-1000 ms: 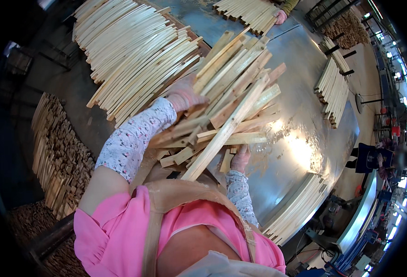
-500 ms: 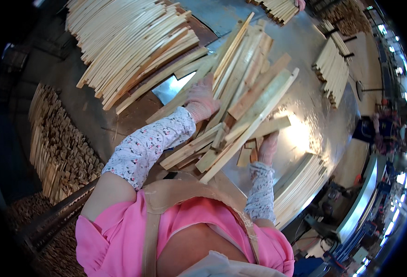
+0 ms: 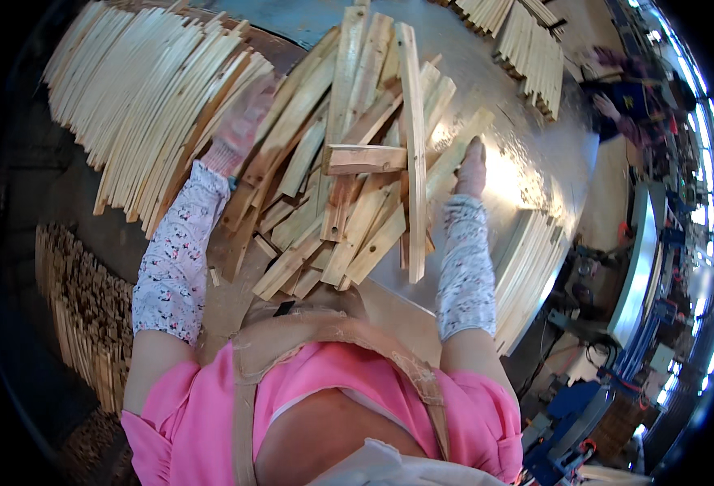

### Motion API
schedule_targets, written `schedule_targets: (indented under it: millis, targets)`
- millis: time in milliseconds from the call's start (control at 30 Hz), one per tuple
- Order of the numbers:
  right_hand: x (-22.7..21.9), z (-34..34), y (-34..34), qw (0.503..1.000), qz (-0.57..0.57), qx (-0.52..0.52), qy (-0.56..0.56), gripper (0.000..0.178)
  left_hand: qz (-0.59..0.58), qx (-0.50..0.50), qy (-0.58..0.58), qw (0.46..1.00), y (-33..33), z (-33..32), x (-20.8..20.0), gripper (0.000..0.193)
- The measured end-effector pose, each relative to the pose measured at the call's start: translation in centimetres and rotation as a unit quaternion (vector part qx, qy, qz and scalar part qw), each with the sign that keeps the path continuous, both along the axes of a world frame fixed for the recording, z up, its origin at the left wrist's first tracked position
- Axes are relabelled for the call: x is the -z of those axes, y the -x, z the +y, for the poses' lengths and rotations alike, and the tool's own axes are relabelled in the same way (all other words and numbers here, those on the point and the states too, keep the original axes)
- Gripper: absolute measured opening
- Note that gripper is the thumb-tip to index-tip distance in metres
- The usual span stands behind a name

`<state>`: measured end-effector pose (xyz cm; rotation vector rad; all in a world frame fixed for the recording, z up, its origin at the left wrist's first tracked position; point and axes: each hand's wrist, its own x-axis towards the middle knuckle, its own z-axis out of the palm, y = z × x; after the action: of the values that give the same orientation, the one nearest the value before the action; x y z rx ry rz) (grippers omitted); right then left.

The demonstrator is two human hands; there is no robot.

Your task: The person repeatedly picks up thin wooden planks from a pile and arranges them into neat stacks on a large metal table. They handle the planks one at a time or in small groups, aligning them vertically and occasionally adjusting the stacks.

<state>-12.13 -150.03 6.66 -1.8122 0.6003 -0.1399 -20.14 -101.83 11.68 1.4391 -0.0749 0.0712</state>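
A loose heap of wooden strips (image 3: 369, 215) lies crisscrossed in front of me on the metal table. My left hand (image 3: 245, 121), in a pale pinkish glove and smeared by motion, is over the gap between the heap's left side and a neat row of strips (image 3: 142, 97). Its fingers are too blurred to read. At the heap's right side, my right hand (image 3: 472, 170) is gloved too, its fingers stretched out and seen edge-on beside a slanting strip (image 3: 460, 154). A long strip (image 3: 414, 154) stands out on top, alongside a short crosswise piece (image 3: 366, 159).
More strips are stacked at the right table edge (image 3: 529, 263) and at the far right (image 3: 531, 61). A tall stack of sticks (image 3: 90, 312) stands at the lower left. Another person (image 3: 628, 101) is beyond the table, near machinery on the right.
My left hand has left the heap's middle and moved left and farther away. My right hand has moved farther away along the right side. The heap's strips have shifted and spread.
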Motion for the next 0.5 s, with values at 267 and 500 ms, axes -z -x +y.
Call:
schedule_targets:
  millis: [267,500]
  targets:
    - [5.8,-0.6,13.3,0.907,0.087,-0.070,-0.407,0.103,-0.022,0.307,-0.643,0.701,4.2,-19.1,-9.6,0.086]
    - [1.3,2.8,18.1,0.876,0.144,-0.130,-0.442,0.075,-0.049,0.250,-0.383,0.888,11.6,-19.0,-3.7,0.079]
